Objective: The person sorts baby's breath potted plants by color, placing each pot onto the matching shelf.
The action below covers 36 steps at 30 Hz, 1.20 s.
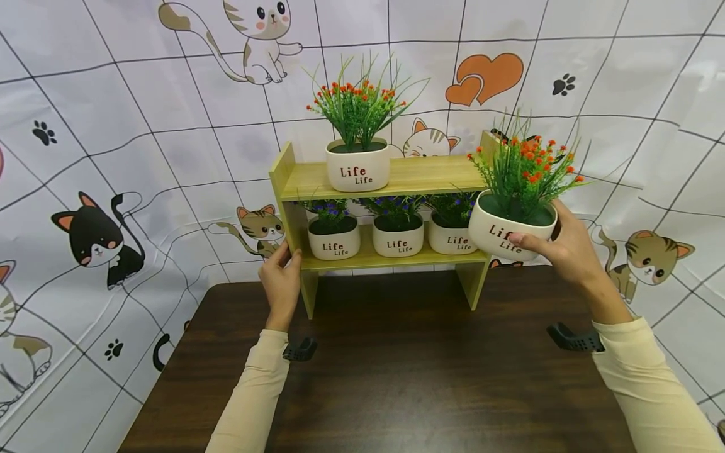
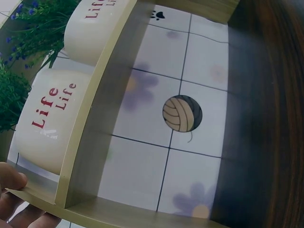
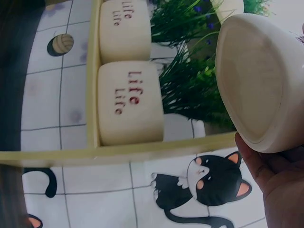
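My right hand (image 1: 574,251) grips a white oval pot of artificial orange flowers (image 1: 510,226), thumb across its front. The pot is tilted, off the shelf's right end; its bare underside (image 3: 251,80) shows in the right wrist view. My left hand (image 1: 281,280) holds the left side panel of a two-tier wooden shelf (image 1: 430,170), with the thumb (image 2: 14,178) inside the panel and the other fingers outside. Another orange-flowered pot (image 1: 358,170) stands left of centre on the top tier. Three purple-flowered pots line the lower tier: left (image 1: 334,242), middle (image 1: 398,239) and right (image 1: 453,238).
The shelf stands on a dark brown wooden table (image 1: 396,377), close to its back edge. Behind it hangs a white gridded wall covering (image 1: 198,157) printed with cartoon cats. A black strap (image 1: 574,338) is on the right wrist, another (image 1: 300,349) on the left.
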Tool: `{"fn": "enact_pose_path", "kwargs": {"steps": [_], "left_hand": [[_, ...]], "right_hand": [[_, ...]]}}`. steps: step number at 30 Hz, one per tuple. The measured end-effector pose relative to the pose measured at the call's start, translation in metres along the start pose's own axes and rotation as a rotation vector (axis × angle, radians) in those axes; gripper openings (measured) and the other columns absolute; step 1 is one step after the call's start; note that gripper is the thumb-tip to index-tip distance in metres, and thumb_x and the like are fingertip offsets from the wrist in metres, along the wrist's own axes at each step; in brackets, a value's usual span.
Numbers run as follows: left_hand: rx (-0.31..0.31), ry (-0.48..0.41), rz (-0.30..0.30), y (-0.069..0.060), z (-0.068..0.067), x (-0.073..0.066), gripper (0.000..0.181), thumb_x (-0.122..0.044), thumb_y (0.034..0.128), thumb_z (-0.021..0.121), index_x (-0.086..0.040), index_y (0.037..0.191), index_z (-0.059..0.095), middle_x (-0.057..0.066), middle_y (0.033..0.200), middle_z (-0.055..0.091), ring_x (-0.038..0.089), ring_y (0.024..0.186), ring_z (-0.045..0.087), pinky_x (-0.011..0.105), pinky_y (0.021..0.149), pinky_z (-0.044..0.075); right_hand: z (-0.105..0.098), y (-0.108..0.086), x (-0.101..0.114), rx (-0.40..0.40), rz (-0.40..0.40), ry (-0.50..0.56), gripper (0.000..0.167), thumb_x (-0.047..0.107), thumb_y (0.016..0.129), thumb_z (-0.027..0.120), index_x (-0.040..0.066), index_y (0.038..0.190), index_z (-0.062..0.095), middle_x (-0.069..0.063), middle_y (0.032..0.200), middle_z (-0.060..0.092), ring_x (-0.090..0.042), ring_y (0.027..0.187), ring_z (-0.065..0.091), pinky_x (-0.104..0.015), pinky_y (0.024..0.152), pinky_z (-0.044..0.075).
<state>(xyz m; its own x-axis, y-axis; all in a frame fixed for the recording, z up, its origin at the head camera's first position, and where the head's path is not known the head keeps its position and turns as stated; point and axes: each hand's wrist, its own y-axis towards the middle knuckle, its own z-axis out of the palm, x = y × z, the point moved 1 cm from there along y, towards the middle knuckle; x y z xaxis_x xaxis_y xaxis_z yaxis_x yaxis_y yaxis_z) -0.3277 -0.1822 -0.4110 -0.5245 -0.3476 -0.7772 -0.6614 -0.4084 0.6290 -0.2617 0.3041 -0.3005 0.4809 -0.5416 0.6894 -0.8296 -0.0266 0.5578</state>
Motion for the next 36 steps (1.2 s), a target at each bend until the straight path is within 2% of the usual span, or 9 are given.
{"fn": "enact_pose_path", "kwargs": {"steps": [2,4,9,14,20,28,36], "left_hand": [[-0.001,0.003,0.000,0.000,0.000,0.000,0.035,0.005,0.0958,0.072,0.001,0.130,0.075,0.026,0.120,0.076,0.037,0.111,0.076,0.014,0.085,0.057],[-0.006,0.008,0.002,0.000,0.000,-0.001,0.034,0.005,0.0953,0.073,0.002,0.129,0.075,0.027,0.119,0.076,0.038,0.110,0.076,0.006,0.082,0.052],[-0.023,0.013,0.018,0.000,0.000,-0.001,0.033,0.006,0.0940,0.074,0.002,0.126,0.077,0.027,0.116,0.077,0.042,0.108,0.077,0.007,0.081,0.052],[-0.003,0.018,0.000,0.000,-0.001,-0.001,0.034,0.005,0.0955,0.073,0.002,0.129,0.076,0.026,0.118,0.076,0.040,0.110,0.076,0.006,0.082,0.052],[0.029,0.027,-0.048,-0.001,-0.001,-0.001,0.034,-0.002,0.0993,0.072,0.000,0.133,0.074,0.027,0.124,0.075,0.037,0.116,0.075,0.004,0.082,0.051],[0.026,0.018,-0.044,-0.001,-0.001,0.001,0.034,-0.001,0.0993,0.071,0.000,0.133,0.074,0.027,0.123,0.075,0.037,0.116,0.075,0.004,0.082,0.051],[0.025,0.012,-0.036,-0.002,-0.001,0.000,0.034,0.000,0.0992,0.071,0.000,0.133,0.074,0.027,0.123,0.075,0.038,0.116,0.075,0.004,0.082,0.051]], "right_hand": [[0.001,0.004,0.005,0.003,-0.006,0.012,0.043,0.013,0.087,0.080,0.015,0.127,0.062,0.019,0.102,0.068,0.002,0.087,0.067,-0.012,0.071,0.053],[0.002,0.008,0.010,0.006,-0.019,0.019,0.042,0.013,0.087,0.080,0.014,0.126,0.062,0.019,0.102,0.068,0.002,0.087,0.068,-0.012,0.071,0.054],[0.005,0.020,0.019,0.012,-0.056,0.048,0.040,0.011,0.087,0.079,0.017,0.122,0.061,0.019,0.101,0.069,0.003,0.087,0.069,-0.011,0.070,0.054],[0.008,0.030,0.026,0.017,-0.073,0.062,0.038,0.012,0.088,0.078,0.019,0.121,0.060,0.019,0.100,0.069,0.003,0.085,0.069,-0.011,0.070,0.054],[0.009,0.042,0.036,0.037,-0.092,0.099,0.045,0.013,0.089,0.077,0.016,0.130,0.060,0.017,0.105,0.071,0.002,0.088,0.071,-0.012,0.071,0.055],[0.011,0.055,0.047,0.045,-0.068,0.115,0.051,0.017,0.091,0.077,0.014,0.138,0.058,0.016,0.106,0.071,-0.001,0.091,0.071,-0.014,0.074,0.054],[0.018,0.068,0.053,0.081,-0.079,0.274,0.055,0.011,0.093,0.076,0.018,0.138,0.046,0.003,0.116,0.069,-0.005,0.097,0.075,-0.017,0.079,0.059]]}}
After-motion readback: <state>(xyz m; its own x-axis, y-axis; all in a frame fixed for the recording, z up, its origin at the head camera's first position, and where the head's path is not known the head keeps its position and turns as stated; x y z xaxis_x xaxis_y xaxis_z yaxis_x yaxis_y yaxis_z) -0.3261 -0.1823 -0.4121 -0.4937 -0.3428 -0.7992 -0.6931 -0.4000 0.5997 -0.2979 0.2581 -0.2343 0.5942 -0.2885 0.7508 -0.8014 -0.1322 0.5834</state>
